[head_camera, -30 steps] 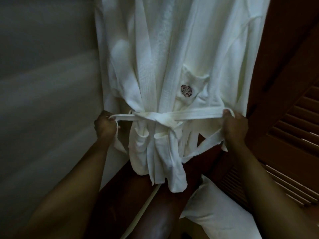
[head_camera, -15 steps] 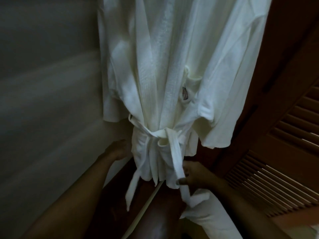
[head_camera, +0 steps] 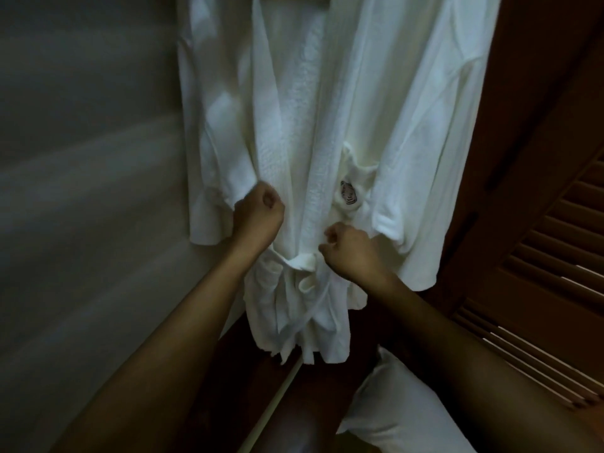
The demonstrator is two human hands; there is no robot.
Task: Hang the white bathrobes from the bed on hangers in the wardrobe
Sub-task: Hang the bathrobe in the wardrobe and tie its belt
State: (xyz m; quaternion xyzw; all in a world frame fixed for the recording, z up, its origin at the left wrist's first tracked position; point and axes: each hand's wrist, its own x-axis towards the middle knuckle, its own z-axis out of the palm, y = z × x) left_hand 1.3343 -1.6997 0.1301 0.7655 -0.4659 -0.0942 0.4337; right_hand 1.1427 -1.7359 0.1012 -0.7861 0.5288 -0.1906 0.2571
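Note:
A white bathrobe hangs in front of me inside the wardrobe, its top cut off by the frame. A round dark logo marks its chest pocket. Its belt is knotted at the waist and the ends dangle below. My left hand grips the robe's left front fabric just above the belt. My right hand pinches the right front edge beside the knot. The hanger is hidden above the frame.
A pale wardrobe wall stands at the left. A dark wooden louvred door rises on the right. A white pillow lies at the bottom right, on a dark wooden floor.
Both hands let go of the belt ends after pulling the knot tight. They rose from below the waist to the robe's front panels above the belt.

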